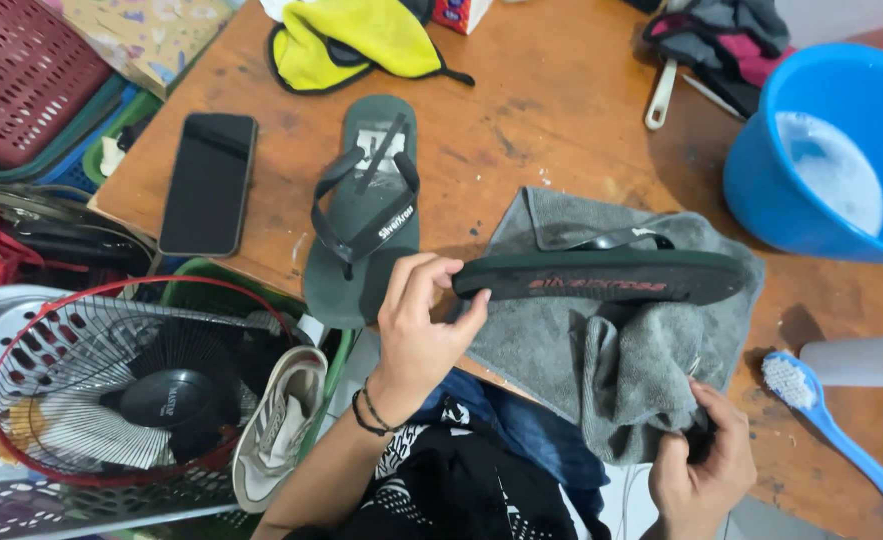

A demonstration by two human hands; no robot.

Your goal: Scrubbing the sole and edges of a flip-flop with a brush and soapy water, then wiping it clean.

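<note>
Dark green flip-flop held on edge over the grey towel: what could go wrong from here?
1. The left hand pinches only one end of the dark green rubber flip-flop, which stands on edge; it could tip or slip off the grey towel.
2. The blue plastic basin of foamy water sits close; a knock might slosh it.
3. The black smartphone lies on the same brown wooden table, so splashes may reach it.

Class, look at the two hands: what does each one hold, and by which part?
The left hand holds the dark flip-flop on edge by one end of its sole. The right hand grips a bunched fold of the grey towel.
</note>
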